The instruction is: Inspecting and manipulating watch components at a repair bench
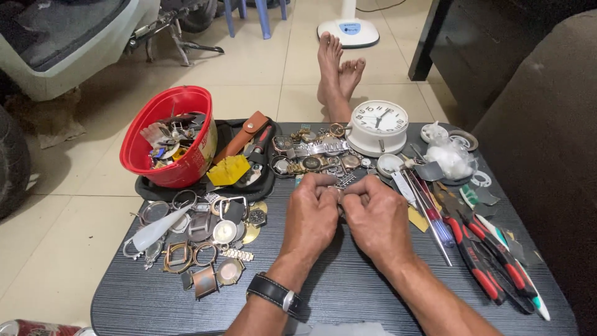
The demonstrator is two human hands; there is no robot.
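A small metal watch-band piece (341, 188) is sitting right between the two hands above the middle of the dark table (348, 292), caught at the fingertips where the hands are meeting, with most of it hidden behind the fingers. The left hand (310, 214), wearing a black-strapped wristwatch (273, 292), is curling its fingers tightly together and pinching one end of the piece, while the right hand (376, 218) is pressing thumb and forefinger closed on the other end. Just beyond the knuckles a heap of watches (314, 155) is lying beside a white clock (378, 126), and red-handled pliers (482, 255) are resting well to the right.
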